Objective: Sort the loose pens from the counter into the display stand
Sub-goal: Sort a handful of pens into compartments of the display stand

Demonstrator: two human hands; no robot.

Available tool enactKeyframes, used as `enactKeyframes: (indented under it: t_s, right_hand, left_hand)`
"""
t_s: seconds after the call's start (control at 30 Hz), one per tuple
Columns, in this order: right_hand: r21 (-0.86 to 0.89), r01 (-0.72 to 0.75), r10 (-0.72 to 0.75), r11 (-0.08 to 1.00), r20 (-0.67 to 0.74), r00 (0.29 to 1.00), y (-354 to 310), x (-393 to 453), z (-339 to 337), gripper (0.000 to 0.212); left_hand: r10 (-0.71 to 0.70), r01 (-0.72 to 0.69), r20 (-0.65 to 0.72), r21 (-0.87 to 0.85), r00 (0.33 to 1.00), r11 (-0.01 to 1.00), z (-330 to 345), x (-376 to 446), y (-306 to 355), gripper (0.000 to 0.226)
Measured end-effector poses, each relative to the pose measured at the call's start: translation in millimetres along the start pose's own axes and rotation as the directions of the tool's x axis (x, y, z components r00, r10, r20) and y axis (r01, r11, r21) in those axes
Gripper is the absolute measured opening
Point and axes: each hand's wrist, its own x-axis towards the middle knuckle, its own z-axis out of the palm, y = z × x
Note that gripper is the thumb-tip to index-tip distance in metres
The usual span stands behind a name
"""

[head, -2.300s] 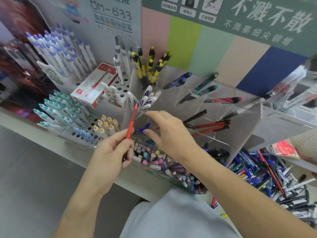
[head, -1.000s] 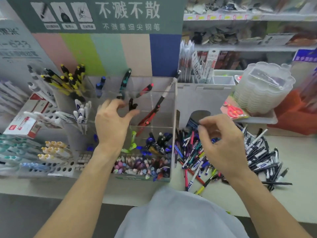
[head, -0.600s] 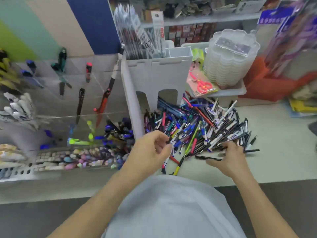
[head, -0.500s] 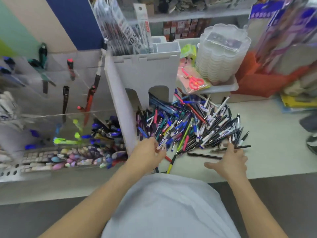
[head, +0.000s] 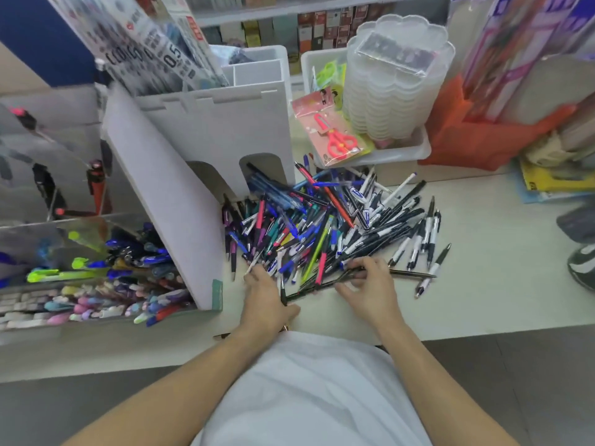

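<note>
both hands (head: 267,297) (head: 370,291) at the pen pile's (head: 322,226) near edge, each pinching a dark pen

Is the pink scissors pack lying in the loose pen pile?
No, the scissors pack leans in the white tray behind the pen pile.

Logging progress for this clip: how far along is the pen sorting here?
Early to midway. The clear display stand already holds assorted pens in its compartments. In hand: both hands work the near edge of the pile, the left hand and right hand each gripping dark pens. Left: the large loose pen pile covering the counter.
</note>
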Motion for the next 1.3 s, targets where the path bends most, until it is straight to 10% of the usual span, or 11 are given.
enactKeyframes:
  t_s: [0.33,0.57,0.7,0.9,1.3]
  right_hand:
    - [0.077,0.023,-0.017,0.997,-0.084,0.996,7,11,-8,0.025]
    - [0.218,-0.139,0.192,0.966,-0.241,0.951,-1,22,-14,0.027]
    - [0.312,-0.207,0.292,0.927,-0.254,0.922,-3,33,-17,0.030]
    - [0.257,-0.192,0.248,0.947,-0.205,0.947,-1,34,-24,0.022]
    - [0.273,-0.376,0.461,0.885,-0.416,0.784,14,24,-37,0.091]
  left_hand:
    - [-0.103,0.051,-0.142,-0.328,0.985,0.943,-8,15,3,0.049]
    - [-0.320,0.340,0.148,-0.615,0.936,0.712,-44,12,3,0.016]
    - [-0.306,0.256,0.036,-0.648,0.951,0.717,-65,-1,11,0.006]
    - [0.051,-0.181,-0.255,-0.522,0.966,0.834,-80,-27,46,0.005]
    - [0.394,-0.387,-0.073,0.088,0.916,0.918,-13,53,121,0.038]
